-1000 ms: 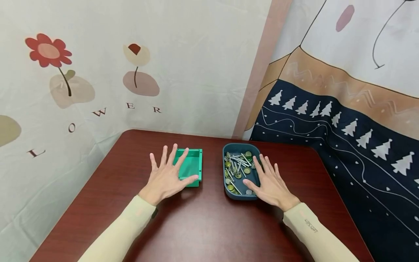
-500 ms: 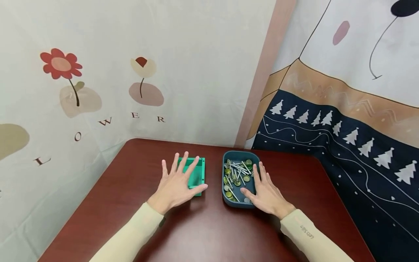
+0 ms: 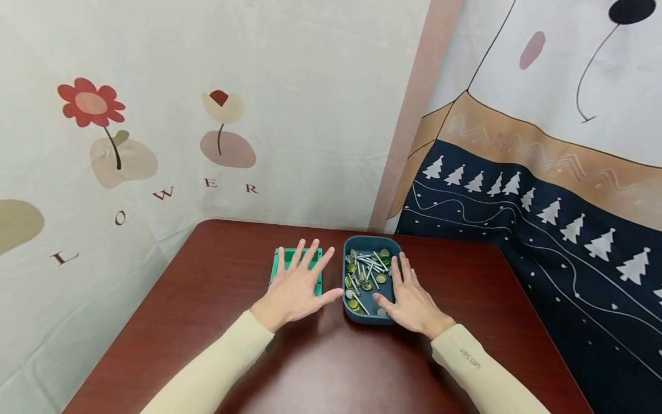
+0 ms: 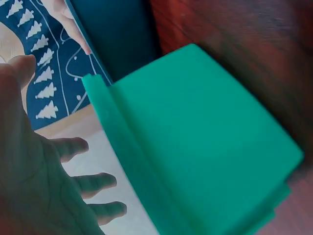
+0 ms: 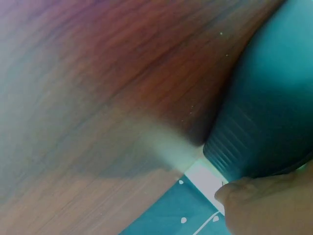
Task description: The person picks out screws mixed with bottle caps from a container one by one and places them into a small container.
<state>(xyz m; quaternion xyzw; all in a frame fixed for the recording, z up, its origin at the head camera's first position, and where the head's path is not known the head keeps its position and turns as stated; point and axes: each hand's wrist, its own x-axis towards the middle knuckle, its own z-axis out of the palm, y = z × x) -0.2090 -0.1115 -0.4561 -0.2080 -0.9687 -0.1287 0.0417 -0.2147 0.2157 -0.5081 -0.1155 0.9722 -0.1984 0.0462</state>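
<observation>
My left hand [image 3: 296,292], fingers spread straight, hovers over the near part of a small green open box [image 3: 318,283] and hides much of it. The left wrist view shows the box's flat green side [image 4: 200,132] close up, with nothing in the fingers. My right hand [image 3: 418,303] is spread at the right side of a dark blue rounded tray [image 3: 368,319], its thumb over the near right corner. In the tray lie several silver nail-like rods [image 3: 374,265] and several gold-coloured bottle caps [image 3: 384,253], with a few pale discs [image 3: 381,312].
Both containers stand on a dark red-brown wooden table [image 3: 320,368], green box left and blue tray right, a narrow gap between them. Behind hangs a pale printed curtain [image 3: 320,115]; a navy tree-patterned cloth [image 3: 517,241] hangs to the right.
My left hand has moved right, further over the green box. The right hand keeps its place beside the tray. The head view has tilted up slightly.
</observation>
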